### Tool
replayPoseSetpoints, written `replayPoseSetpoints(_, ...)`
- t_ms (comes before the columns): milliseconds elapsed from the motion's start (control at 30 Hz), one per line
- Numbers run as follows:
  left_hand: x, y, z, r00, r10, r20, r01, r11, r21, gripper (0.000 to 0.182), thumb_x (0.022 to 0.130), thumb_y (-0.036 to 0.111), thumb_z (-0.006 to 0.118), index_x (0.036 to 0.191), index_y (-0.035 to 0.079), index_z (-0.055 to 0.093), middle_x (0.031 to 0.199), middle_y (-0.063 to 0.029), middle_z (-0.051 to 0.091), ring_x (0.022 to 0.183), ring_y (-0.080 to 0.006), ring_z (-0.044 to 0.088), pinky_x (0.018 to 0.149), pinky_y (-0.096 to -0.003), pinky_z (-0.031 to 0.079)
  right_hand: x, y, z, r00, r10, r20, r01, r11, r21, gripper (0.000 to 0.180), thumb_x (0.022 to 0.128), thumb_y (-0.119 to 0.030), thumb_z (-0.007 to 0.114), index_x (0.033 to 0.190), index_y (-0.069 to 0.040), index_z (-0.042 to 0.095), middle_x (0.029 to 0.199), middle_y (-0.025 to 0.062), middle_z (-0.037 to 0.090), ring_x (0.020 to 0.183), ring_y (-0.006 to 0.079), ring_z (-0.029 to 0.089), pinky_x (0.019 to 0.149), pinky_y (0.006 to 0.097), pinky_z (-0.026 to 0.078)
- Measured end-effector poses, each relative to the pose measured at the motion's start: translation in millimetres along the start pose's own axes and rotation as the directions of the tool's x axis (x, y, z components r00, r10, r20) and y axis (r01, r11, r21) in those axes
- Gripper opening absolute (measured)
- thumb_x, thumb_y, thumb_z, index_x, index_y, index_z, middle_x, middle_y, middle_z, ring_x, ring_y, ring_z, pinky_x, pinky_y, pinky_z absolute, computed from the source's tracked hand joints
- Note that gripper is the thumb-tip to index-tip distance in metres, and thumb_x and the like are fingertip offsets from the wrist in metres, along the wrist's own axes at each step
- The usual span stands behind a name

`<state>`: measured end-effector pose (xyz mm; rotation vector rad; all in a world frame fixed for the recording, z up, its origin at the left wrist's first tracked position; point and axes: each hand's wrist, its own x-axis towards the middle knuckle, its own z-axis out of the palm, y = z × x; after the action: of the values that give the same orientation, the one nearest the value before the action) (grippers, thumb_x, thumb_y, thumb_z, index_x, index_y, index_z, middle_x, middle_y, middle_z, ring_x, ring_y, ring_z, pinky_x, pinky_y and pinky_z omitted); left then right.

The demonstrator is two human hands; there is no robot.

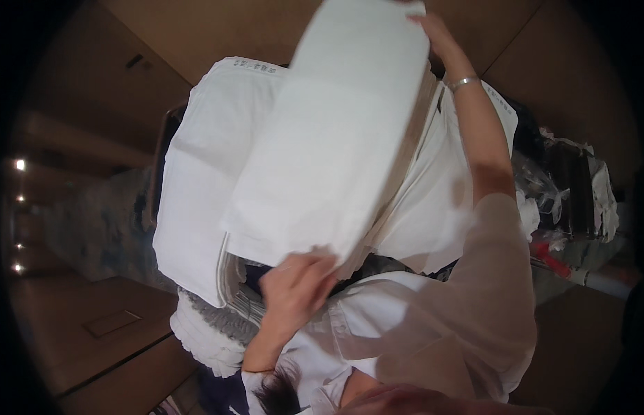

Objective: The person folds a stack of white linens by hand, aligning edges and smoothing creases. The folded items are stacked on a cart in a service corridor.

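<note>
A folded white cloth (337,135), perhaps a sheet, lies slanting across the middle of the view. My right hand (431,31), with a metal band at its wrist, holds its far right corner. My left hand (301,285) is at its near edge, fingers bent and blurred; whether they pinch the cloth is unclear. Under the cloth's right side shows a layered stack of folded linen (418,129). To the left is another stack of white linen (213,150) with writing on its far edge. More white linen (431,207) lies right of the middle, partly under my right arm.
Ruffled white and grey textiles (213,332) hang below the left stack. On the right are clear plastic bags (547,192), a dark container (571,192) and a red object (553,259) by a white tube. Brown panelled surfaces (239,31) stand beyond the linen; a patterned corridor floor (93,228) runs left.
</note>
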<state>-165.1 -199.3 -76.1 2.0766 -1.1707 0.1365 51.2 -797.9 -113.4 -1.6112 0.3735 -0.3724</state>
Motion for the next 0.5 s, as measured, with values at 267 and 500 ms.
replayPoseSetpoints(267, 4.5, -14.3, 17.2, 0.919, -0.075, 0.388, 0.169, 0.962, -0.215, 0.022, 0.079, 0.002, 0.076, 0.099, 0.007, 0.068, 0.095, -0.0078, 0.065, 0.078, -0.0291, 0.067, 0.069, -0.0394, 0.056, -31.1, 56.8, 12.6, 0.991, -0.033, -0.133, -0.102, 0.478, -0.873, 0.051, 0.085, -0.037, 0.077, 0.120, 0.000, 0.073, 0.120, 0.0207, 0.075, 0.108, 0.0349, 0.072, 0.095, 0.0444, 0.056)
replayPoseSetpoints(500, 26.5, -26.7, 6.3, 0.939, -0.089, 0.333, 0.183, 0.947, -0.262, 0.035, 0.088, 0.019, 0.082, 0.118, 0.005, 0.071, 0.119, -0.0114, 0.071, 0.105, -0.0341, 0.068, 0.093, -0.0423, 0.054, -49.2, -17.8, 182.6, 0.854, -0.349, 0.385, 0.520, 0.545, -0.658, 0.044, 0.096, -0.036, 0.069, 0.133, -0.012, 0.068, 0.133, 0.0111, 0.069, 0.120, 0.0309, 0.066, 0.102, 0.0454, 0.053)
